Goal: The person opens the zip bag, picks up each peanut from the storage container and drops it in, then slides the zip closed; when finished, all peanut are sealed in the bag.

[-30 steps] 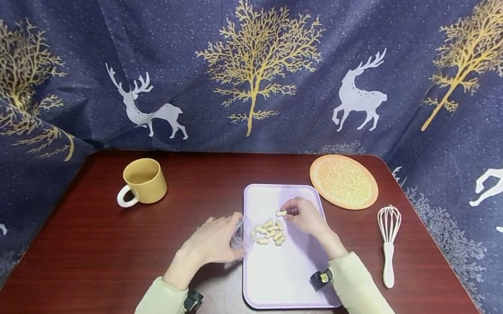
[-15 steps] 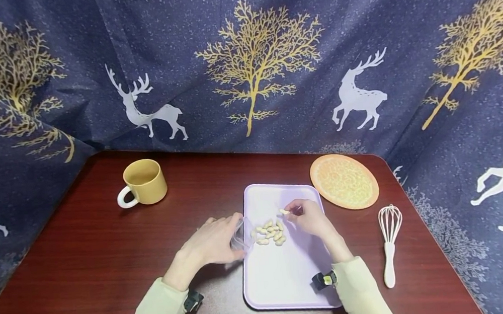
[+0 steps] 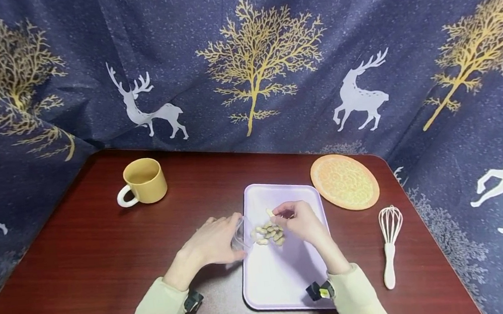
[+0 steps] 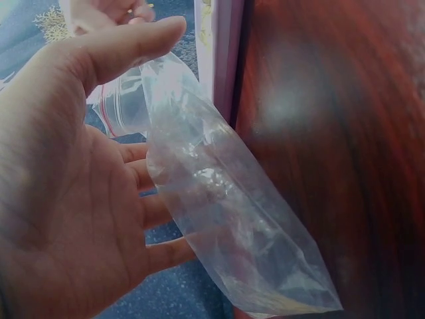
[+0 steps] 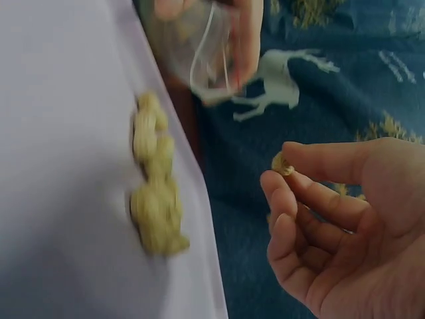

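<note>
In the head view, my left hand (image 3: 211, 241) holds a clear zip bag (image 4: 212, 186) at the left edge of the lilac tray (image 3: 277, 281). The left wrist view has the thumb at the bag's mouth and the other fingers behind the film; no peanuts can be made out inside it. My right hand (image 3: 302, 219) hovers over the tray, pinching one peanut (image 5: 282, 164) between thumb and fingertips. Beneath it several unshelled peanuts (image 3: 268, 233) lie in a small heap close to the bag's mouth, partly shaded.
A yellow mug (image 3: 145, 181) with a white handle stands at the back left of the brown table (image 3: 85, 274). Beyond the tray's right corner lies a round orange mat (image 3: 345, 182). A white whisk (image 3: 389, 247) lies to the right. Patterned cloth (image 3: 186, 47) hangs behind.
My right hand has lifted the peanut slightly and carried it left, over the heap toward the bag. The left hand and the bag have stayed in place.
</note>
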`<state>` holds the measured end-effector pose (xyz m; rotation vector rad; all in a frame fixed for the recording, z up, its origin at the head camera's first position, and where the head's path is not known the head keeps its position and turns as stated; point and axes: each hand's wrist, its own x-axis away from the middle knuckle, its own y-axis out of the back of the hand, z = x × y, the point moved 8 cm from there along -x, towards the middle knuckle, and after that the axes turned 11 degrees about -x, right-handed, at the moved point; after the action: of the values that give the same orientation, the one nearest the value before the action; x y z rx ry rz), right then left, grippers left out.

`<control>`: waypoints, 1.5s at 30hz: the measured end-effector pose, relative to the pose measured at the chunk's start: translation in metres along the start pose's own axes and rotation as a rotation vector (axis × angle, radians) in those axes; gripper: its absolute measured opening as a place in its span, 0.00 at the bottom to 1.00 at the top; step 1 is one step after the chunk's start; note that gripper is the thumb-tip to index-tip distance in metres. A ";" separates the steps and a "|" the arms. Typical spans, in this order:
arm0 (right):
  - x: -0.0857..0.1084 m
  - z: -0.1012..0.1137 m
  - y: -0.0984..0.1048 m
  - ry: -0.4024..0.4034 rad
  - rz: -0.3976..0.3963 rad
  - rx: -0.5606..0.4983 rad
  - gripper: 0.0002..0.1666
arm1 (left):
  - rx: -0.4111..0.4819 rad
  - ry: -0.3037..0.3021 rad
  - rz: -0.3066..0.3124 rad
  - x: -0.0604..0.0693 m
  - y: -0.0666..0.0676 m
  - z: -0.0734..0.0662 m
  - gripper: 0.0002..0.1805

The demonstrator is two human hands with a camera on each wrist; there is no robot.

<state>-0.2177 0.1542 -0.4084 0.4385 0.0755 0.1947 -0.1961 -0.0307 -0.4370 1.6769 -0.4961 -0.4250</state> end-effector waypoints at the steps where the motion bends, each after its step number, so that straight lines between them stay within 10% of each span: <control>1: 0.001 0.002 -0.003 -0.001 0.000 -0.021 0.05 | -0.002 0.002 0.000 0.000 0.000 0.000 0.40; 20: 0.013 0.013 -0.043 0.058 0.028 0.057 0.04 | -0.017 -0.013 -0.042 -0.001 0.003 -0.002 0.37; 45: 0.011 0.011 -0.043 0.096 0.028 0.100 0.06 | -0.019 -0.008 -0.033 0.000 0.004 -0.004 0.35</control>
<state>-0.1980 0.1144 -0.4172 0.5299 0.1736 0.2403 -0.1945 -0.0279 -0.4327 1.6678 -0.4700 -0.4595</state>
